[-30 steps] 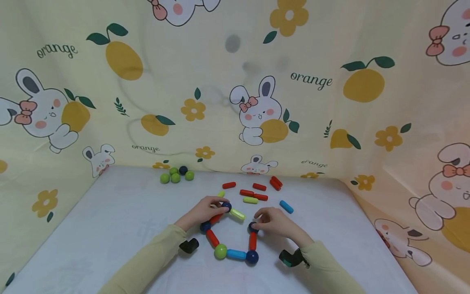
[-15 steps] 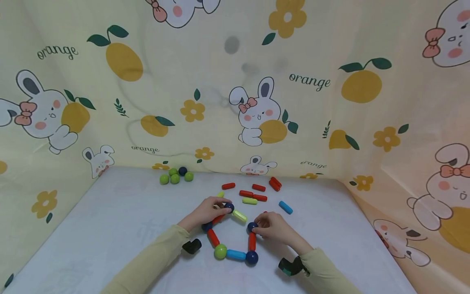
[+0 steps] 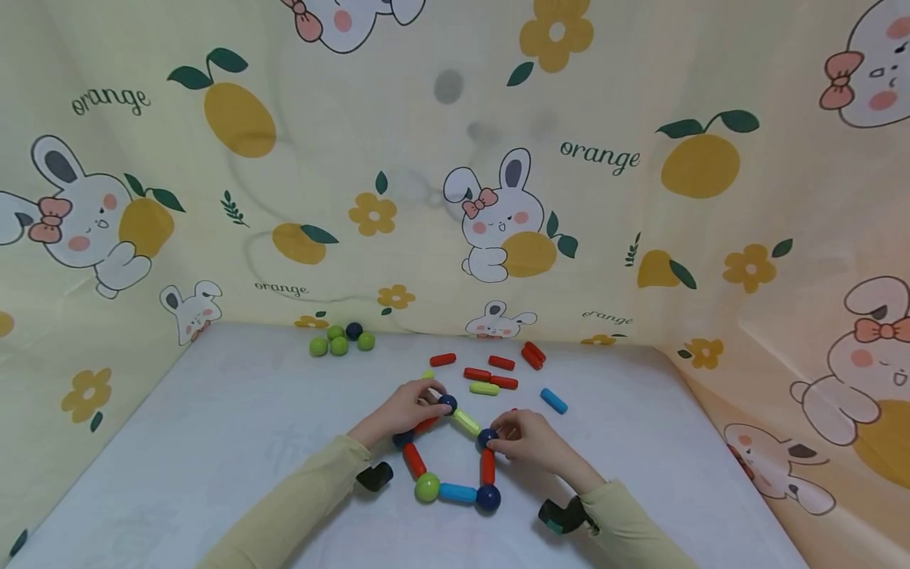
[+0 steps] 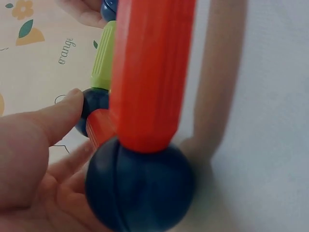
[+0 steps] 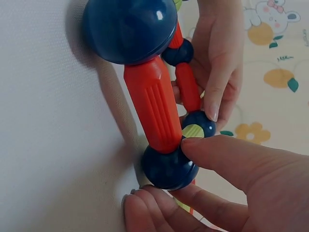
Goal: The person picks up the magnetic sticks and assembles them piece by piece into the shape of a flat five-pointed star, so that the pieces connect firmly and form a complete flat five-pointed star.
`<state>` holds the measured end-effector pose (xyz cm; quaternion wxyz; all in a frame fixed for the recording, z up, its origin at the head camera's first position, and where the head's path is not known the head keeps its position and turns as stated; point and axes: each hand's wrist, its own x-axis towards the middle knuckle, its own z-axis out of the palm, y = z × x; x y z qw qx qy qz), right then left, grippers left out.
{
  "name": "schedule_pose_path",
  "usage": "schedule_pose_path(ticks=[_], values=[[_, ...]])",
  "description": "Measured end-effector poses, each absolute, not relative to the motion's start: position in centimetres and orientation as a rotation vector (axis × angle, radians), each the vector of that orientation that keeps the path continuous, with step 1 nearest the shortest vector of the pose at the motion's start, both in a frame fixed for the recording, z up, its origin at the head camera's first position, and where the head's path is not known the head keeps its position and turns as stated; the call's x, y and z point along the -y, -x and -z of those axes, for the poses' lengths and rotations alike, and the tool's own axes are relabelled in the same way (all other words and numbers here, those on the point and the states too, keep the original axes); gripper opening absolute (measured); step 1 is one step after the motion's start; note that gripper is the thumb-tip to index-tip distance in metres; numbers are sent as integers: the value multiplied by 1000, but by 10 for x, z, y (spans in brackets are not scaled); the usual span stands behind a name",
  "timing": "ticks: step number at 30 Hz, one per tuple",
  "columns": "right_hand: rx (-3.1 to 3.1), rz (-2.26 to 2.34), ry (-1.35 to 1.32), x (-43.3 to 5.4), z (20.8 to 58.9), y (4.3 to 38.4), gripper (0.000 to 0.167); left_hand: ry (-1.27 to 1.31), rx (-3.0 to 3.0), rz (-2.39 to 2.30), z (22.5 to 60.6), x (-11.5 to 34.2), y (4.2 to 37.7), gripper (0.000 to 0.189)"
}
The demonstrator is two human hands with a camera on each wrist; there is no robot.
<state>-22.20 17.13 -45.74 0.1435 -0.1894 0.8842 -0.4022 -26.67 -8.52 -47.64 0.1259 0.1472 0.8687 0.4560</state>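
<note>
A ring of coloured rods and balls lies between the hands in the head view. My left hand [image 3: 408, 411] pinches its far dark blue ball [image 3: 447, 404] between thumb and fingers. With thumb and fingers, my right hand [image 3: 529, 442] grips the dark blue ball at the ring's right [image 5: 170, 168]. A yellow-green rod [image 3: 466, 423] spans these two balls, its ends right at both. Red rods [image 3: 487, 468], a near dark blue ball [image 3: 488, 498], a blue rod [image 3: 458, 493] and a green ball [image 3: 427, 487] form the rest. The left fingers partly cover another red rod [image 3: 426, 425].
Several green balls [image 3: 339, 346] and one dark blue ball [image 3: 354, 331] sit at the back left. Behind the ring lie loose red rods [image 3: 502, 363], a yellow-green rod [image 3: 485, 389] and a blue rod [image 3: 554, 401]. A printed cloth wall [image 3: 412, 261] encloses the white table [image 3: 213, 442].
My left hand has shifted slightly right with its ball, and the yellow-green rod's free end has come to the right-hand ball, so the gap is gone. The right fingers have settled around that ball.
</note>
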Motion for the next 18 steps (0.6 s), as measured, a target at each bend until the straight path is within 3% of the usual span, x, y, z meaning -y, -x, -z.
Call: schedule_pose_path(ticks=[7,13,18], values=[[-2521,1169,538,-167,459,224,26,-365,-2692,-1268,473,95,251,30],[-2581,1119,534,-158,458,229,26,-96,-2882,-1018,467,104,215,49],[-2633,1075,510,-150,461,231,23,-72,-2853,-1060,469,104,196,60]])
